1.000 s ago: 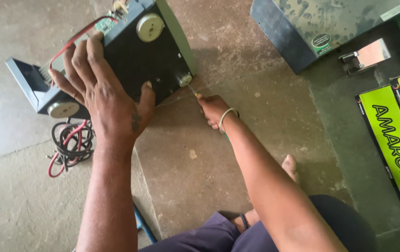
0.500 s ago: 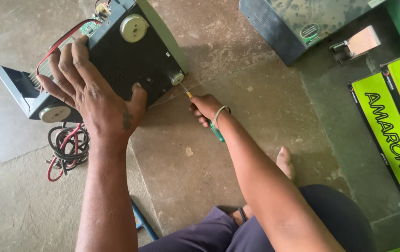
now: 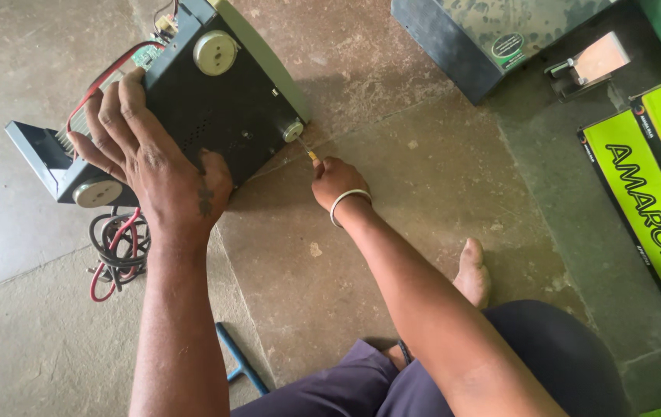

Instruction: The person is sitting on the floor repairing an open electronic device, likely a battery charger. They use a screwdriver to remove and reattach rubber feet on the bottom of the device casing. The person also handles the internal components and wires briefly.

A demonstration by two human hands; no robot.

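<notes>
- Right now, left hand point(image 3: 157, 166) lies flat & open, fingers spread, palm down on the black metal box point(image 3: 191, 100), which sits on the concrete floor point(image 3: 392, 201) w/ its underside up.
- Box is at approx 11 o'clock in the view, tilted so its long edge runs from 8 to 1 o'clock.
- Round cream feet show on the box underside: one point(image 3: 215, 52) near the top at 12 o'clock of the left hand, one point(image 3: 97, 193) at 9 o'clock of that hand, a smaller one point(image 3: 293, 130) at the box's corner nearest the right hand.
- Right hand point(image 3: 336, 181) is closed around a screwdriver point(image 3: 309, 151); only the thin shaft & a bit of yellow show past the fingers, handle hidden in the fist.
- Screwdriver tip points toward 11 o'clock, right by the small corner foot; can't tell if it touches.
- White bangle point(image 3: 348, 202) on the right wrist.
- Red and black wires point(image 3: 118, 251) lie coiled on the floor at 6 o'clock of the box, just beside the left forearm; a red wire also runs along the box's far-left edge.
- Blue tool handle point(image 3: 239, 361) lies on the floor at 6 o'clock, btwn the two forearms.
- Person's bare foot point(image 3: 473, 272) rests on the floor at 4 o'clock of the right hand.
- Dark grey case point(image 3: 492, 38) at 1 o'clock, well apart from the hands.
- Lime-green cartons point(image 3: 654, 193) at 3 o'clock along the right edge.
</notes>
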